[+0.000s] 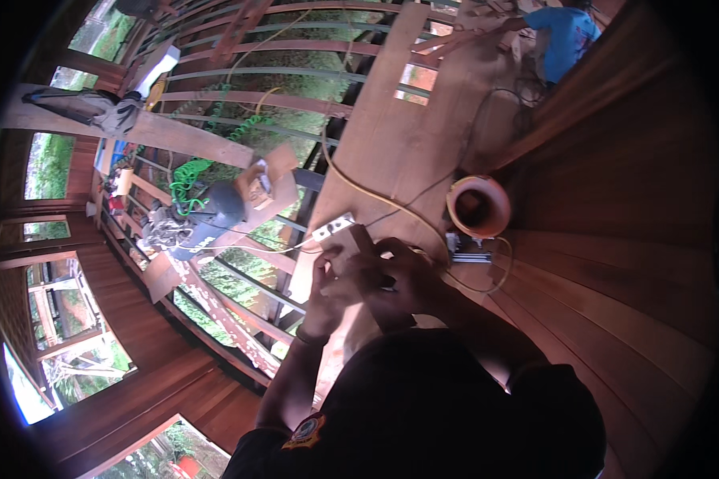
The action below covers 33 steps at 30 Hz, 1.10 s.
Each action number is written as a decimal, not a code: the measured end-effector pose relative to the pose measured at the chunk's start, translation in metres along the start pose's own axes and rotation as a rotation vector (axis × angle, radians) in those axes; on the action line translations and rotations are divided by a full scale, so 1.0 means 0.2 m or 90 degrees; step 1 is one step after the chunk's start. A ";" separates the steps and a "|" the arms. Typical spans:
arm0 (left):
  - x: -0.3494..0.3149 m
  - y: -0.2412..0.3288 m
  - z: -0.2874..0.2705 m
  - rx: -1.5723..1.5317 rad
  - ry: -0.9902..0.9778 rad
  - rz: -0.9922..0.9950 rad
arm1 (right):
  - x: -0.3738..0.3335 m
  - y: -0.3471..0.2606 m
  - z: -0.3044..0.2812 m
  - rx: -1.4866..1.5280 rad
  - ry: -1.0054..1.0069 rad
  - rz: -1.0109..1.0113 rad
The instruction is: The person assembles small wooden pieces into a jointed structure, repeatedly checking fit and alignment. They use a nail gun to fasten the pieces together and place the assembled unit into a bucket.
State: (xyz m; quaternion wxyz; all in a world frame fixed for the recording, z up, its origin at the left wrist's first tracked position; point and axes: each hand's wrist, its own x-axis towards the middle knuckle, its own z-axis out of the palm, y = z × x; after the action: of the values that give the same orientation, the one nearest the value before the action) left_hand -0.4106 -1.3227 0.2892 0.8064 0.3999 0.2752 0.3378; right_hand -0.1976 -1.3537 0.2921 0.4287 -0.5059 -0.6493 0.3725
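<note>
In front of my chest I hold a narrow brown piece of wood (361,238) that runs down toward my dark shirt. My left hand (322,299) is on its left side, fingers bent up against a paler flat part; whether that is a separate piece I cannot tell. From the right, my right hand (407,275) closes round the wood with its fingers curled. Shadow hides the fingertips of both hands. Just beyond the wood lies a white power strip (333,227) with a cable plugged in.
An air compressor (212,211) with a green coiled hose (188,182) stands at left beside an open cardboard box (276,172). Open floor joists (295,46) show gaps over the ground. A round orange-rimmed container (478,206) stands right. A yellow hose crosses the boards. A person in blue (566,38) works far right.
</note>
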 end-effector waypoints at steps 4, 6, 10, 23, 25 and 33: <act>-0.01 0.13 -0.09 0.052 -0.115 0.062 | 0.04 -0.04 0.09 -0.065 0.064 -0.141; -0.01 0.21 -0.13 0.236 -0.118 0.109 | 0.03 -0.05 0.13 -0.045 0.061 -0.141; -0.03 0.29 -0.19 0.413 -0.160 0.158 | 0.00 -0.05 0.23 0.022 0.088 -0.147; -0.03 0.11 -0.42 -0.213 -0.078 -0.144 | -0.08 -0.13 0.30 0.292 0.108 0.164; -0.03 0.09 -0.44 -0.090 -0.087 -0.157 | -0.18 -0.13 0.27 0.383 0.140 0.224; 0.03 0.05 -0.36 0.089 -0.218 -0.205 | -0.48 -0.02 0.31 0.500 0.268 0.364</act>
State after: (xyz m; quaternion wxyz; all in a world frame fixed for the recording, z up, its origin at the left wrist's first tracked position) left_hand -0.4619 -1.2804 0.2588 0.8552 0.4568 0.2175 0.1126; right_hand -0.2462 -1.4512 0.2568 0.5884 -0.5277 -0.1968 0.5802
